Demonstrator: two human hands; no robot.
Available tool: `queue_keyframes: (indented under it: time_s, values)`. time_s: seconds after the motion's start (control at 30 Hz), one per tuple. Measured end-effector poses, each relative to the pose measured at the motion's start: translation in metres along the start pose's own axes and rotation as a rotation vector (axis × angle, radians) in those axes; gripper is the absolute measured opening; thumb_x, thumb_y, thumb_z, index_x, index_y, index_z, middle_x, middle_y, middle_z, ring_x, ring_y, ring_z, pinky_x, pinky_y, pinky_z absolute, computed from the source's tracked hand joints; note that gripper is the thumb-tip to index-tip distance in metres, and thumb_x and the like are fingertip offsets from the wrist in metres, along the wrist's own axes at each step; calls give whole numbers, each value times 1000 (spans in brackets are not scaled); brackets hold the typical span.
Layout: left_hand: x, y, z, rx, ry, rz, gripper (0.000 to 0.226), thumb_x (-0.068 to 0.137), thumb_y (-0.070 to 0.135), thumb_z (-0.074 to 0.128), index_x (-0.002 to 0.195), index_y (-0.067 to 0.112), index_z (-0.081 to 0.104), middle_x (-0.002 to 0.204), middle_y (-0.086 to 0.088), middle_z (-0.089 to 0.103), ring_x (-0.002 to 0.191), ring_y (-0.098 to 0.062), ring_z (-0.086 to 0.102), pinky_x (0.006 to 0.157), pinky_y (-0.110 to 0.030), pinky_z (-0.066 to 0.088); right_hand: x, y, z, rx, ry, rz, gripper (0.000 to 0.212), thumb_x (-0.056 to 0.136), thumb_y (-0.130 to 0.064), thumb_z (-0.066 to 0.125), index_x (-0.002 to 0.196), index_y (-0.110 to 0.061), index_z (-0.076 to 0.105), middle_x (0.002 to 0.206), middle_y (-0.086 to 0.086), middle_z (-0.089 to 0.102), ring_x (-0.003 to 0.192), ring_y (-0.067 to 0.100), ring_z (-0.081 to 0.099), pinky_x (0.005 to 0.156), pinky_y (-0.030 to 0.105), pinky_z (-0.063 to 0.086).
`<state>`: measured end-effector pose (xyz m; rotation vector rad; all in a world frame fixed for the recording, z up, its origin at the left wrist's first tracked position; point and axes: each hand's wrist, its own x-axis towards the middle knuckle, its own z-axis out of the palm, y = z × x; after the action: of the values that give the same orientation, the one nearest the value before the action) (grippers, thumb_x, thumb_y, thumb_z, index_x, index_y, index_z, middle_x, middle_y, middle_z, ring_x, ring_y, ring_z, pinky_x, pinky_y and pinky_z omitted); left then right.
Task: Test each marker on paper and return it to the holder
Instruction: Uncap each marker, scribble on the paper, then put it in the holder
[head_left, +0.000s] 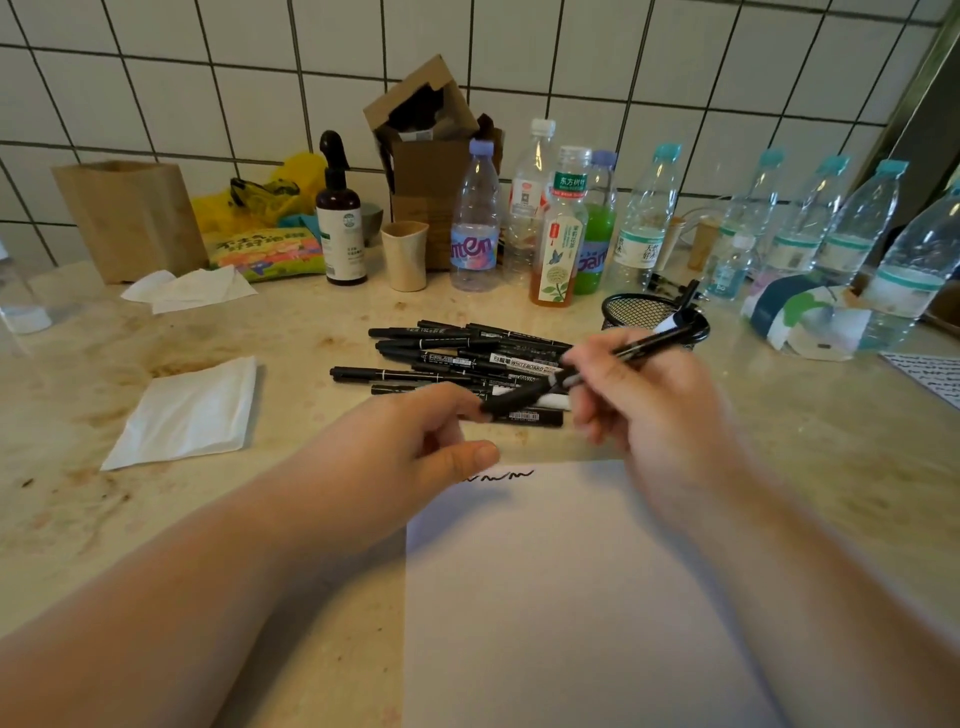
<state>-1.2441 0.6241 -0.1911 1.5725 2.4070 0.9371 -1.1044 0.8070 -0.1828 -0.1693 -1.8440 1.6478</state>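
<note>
A white sheet of paper lies at the counter's front, with one black squiggle at its top edge. My right hand grips a black marker above the paper's top edge, its tip pointing left. My left hand pinches a black cap right at that tip; motion blur hides whether cap and tip touch. Behind my hands lies a pile of several black markers. The black mesh holder stands behind my right hand with a couple of markers in it.
A folded tissue lies left of the pile. Along the tiled wall stand several plastic bottles, a spray bottle, a beige cup, a cardboard box and a paper bag. A scribbled sheet sits at the far right.
</note>
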Motion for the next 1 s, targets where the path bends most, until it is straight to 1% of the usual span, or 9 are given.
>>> queue_keyframes:
  time_s: [0.07, 0.13, 0.3, 0.43, 0.53, 0.63, 0.77, 0.9, 1.0]
  values:
    - [1, -8, 0, 64, 39, -33, 46, 68, 84, 31, 99, 56, 50, 100, 37, 54, 84, 12, 54, 56, -15, 43, 3, -3, -8, -71, 237, -116, 14, 94, -34, 64, 85, -41, 74, 68, -4, 70, 60, 8, 62, 55, 18, 51]
    - [2, -15, 1, 107, 87, -46, 29, 78, 74, 41, 93, 53, 54, 99, 42, 51, 85, 15, 52, 55, -14, 41, 6, -5, -14, -165, 438, -193, 19, 97, -33, 61, 86, -47, 69, 72, -9, 70, 63, 6, 63, 56, 17, 51]
    - [6, -26, 4, 148, 184, -75, 10, 90, 52, 51, 95, 48, 59, 92, 37, 53, 95, 18, 44, 63, -11, 35, 16, 1, -25, -367, 658, -140, 18, 106, -32, 52, 94, -44, 59, 79, -12, 66, 60, -1, 62, 56, 30, 51]
    - [8, -32, 5, 165, 177, -127, 31, 94, 47, 54, 124, 43, 57, 102, 43, 41, 106, 13, 31, 83, -16, 31, 20, 3, -30, -452, 641, -75, 18, 105, -36, 52, 91, -45, 60, 72, -22, 68, 56, -4, 63, 64, 38, 58]
    - [10, -33, 4, 218, 149, -135, 37, 96, 43, 52, 133, 40, 52, 123, 35, 43, 123, 8, 25, 97, -21, 28, 21, 5, -32, -467, 638, -60, 8, 99, -39, 58, 104, -45, 59, 75, -13, 70, 62, 1, 67, 76, 48, 62]
    - [10, -33, 5, 240, 114, -160, 41, 98, 40, 49, 138, 40, 47, 138, 28, 45, 131, 1, 24, 104, -28, 29, 22, 5, -32, -432, 640, -59, 36, 97, -36, 62, 132, -33, 54, 82, -17, 73, 74, 9, 71, 71, 39, 59]
    - [11, -31, 6, 265, 75, -161, 42, 98, 37, 49, 140, 41, 45, 141, 26, 44, 133, -4, 25, 110, -37, 30, 15, 2, -24, -425, 662, -132, 19, 93, -29, 66, 105, -37, 53, 78, -5, 68, 68, 8, 66, 63, 27, 49]
    - [13, -30, 6, 283, 96, -139, 38, 96, 40, 54, 133, 43, 51, 134, 25, 48, 128, -7, 31, 107, -35, 31, 8, 9, -11, -682, 323, -33, 16, 89, -23, 76, 82, -32, 64, 75, -11, 64, 66, -5, 58, 58, 8, 42]
    - [14, -30, 9, 303, 106, -130, 36, 94, 43, 57, 129, 43, 54, 122, 25, 49, 119, -6, 34, 101, -30, 34, 5, 17, -4, -855, 101, 60, 18, 89, -15, 77, 90, -33, 74, 82, -16, 60, 73, -7, 55, 63, 2, 37]
